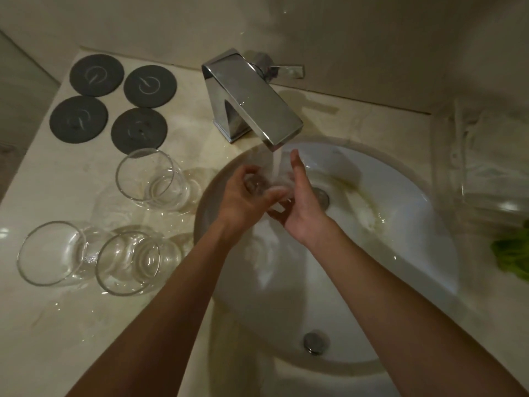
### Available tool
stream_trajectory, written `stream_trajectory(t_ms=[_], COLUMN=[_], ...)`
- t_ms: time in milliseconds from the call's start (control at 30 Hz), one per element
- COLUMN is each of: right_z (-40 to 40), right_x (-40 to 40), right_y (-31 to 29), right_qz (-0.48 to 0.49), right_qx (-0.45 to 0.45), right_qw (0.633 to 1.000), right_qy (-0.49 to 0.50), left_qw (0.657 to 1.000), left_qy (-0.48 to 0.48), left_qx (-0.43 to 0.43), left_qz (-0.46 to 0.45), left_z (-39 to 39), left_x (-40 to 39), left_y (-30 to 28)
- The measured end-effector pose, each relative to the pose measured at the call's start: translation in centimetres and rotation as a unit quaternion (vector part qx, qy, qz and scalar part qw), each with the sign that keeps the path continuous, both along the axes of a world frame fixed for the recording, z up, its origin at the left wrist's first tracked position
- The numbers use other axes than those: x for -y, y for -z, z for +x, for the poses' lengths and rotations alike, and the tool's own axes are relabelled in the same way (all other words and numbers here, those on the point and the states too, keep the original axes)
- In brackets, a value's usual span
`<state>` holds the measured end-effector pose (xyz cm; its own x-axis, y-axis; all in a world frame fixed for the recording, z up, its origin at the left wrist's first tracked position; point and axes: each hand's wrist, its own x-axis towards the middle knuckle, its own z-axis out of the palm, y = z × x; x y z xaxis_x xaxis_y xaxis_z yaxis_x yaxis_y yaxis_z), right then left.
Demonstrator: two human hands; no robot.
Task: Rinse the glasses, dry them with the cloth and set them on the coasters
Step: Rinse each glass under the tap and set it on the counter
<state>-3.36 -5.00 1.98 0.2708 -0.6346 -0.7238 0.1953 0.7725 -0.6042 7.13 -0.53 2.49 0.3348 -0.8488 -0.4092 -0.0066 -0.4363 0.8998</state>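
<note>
- The left hand [243,196] has its fingers curled round a glass [267,184] and holds it over the sink [400,224], right under the tap [252,98].
- Water [273,164] runs from the spout onto this glass, which is blurred, so its tilt cannot be told.
- The right hand [300,204] lies against the glass's right side, fingers nearly straight, thumb pointing up; whether it grips cannot be told.
- Three more glasses stand upright on the counter [57,325] left of the sink: one far [151,179], two near [54,253] [131,263], the near pair just beside each other.
- Drops and wet patches lie on the counter round them.
- Four dark round coasters [113,101] lie in a two-by-two group at the far left, beyond the glasses and left of the tap, nothing on them.
- A pale cloth [481,156] lies on the counter right of the sink, with something green [512,253] nearer at the right edge.
</note>
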Motion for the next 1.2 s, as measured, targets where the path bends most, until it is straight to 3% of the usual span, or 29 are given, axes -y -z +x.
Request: stream_trajectory(t_ms=[300,433,533,633,767,867,967,1033,1200], right_z=[-1.7,-1.0,0.0,0.3,0.5,0.6,0.5,0.1,-1.3], right_x=[0.7,0.7,0.4,0.3,-0.2,-0.6,-1.1,-1.2,-1.0], right_y=[-0.2,-0.7,-0.9,-0.9,-0.5,-0.1,-0.1,0.1,0.6], right_qz=[-0.015,-0.049,-0.059,-0.046,-0.043,-0.085,-0.144,-0.216,-0.344], right_qx=[0.013,-0.040,-0.083,-0.063,-0.035,-0.064,-0.155,-0.235,-0.362], right_qw=[0.998,0.994,0.991,0.994,0.995,0.992,0.976,0.946,0.845], right_qy=[-0.067,-0.090,-0.084,-0.079,-0.081,-0.072,-0.057,-0.063,-0.189], left_qw=[0.988,0.972,0.975,0.982,0.970,0.956,0.941,0.949,0.987], left_qy=[-0.067,-0.065,-0.065,-0.084,-0.082,-0.073,-0.069,-0.088,-0.118], left_qx=[-0.132,-0.204,-0.191,-0.160,-0.217,-0.265,-0.293,-0.255,-0.050], left_qz=[0.054,0.092,0.088,0.060,0.073,0.104,0.154,0.162,0.099], left_z=[0.3,0.2,0.1,0.0,0.3,0.2,0.4,0.2,-0.1], left_x=[-0.7,-0.6,-0.8,-0.8,-0.4,-0.5,-1.1,-1.4,-2.0], left_y=[0.4,0.5,0.6,0.7,0.9,0.9,0.8,0.6,0.1])
